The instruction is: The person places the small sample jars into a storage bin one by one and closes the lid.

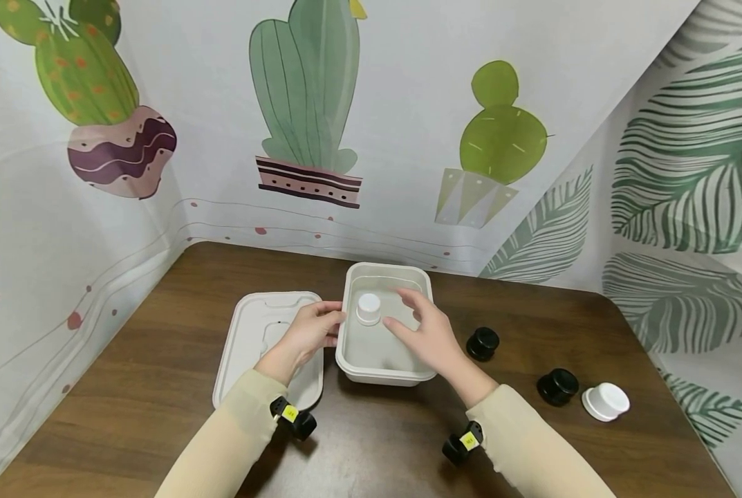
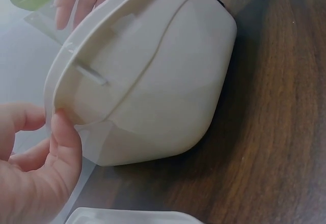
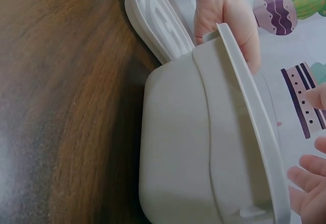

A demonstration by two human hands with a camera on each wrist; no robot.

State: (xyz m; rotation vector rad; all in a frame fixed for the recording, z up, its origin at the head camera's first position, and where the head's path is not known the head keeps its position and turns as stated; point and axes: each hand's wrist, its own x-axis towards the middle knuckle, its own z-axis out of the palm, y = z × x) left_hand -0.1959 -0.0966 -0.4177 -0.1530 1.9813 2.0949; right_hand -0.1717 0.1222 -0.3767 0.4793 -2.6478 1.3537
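Observation:
A cream plastic storage box (image 1: 379,375) without its lid stands in the middle of the table. My left hand (image 1: 311,330) grips its left rim; in the left wrist view the thumb and fingers (image 2: 67,145) pinch the rim (image 2: 50,91). A small white stepped round piece (image 1: 368,308), like a jar or cap, stands inside the box on its floor. My right hand (image 1: 425,330) hovers over the right side of the box, thumb and fingers spread apart beside the white piece. Nothing shows between the spread fingers in the right wrist view.
The box's flat lid (image 1: 243,353) lies left of it, under my left forearm. To the right stand a black round piece (image 1: 483,344), a second black piece (image 1: 557,386) and another white piece (image 1: 606,402). A cactus-print cloth (image 1: 402,138) hangs behind the wooden table (image 1: 371,436).

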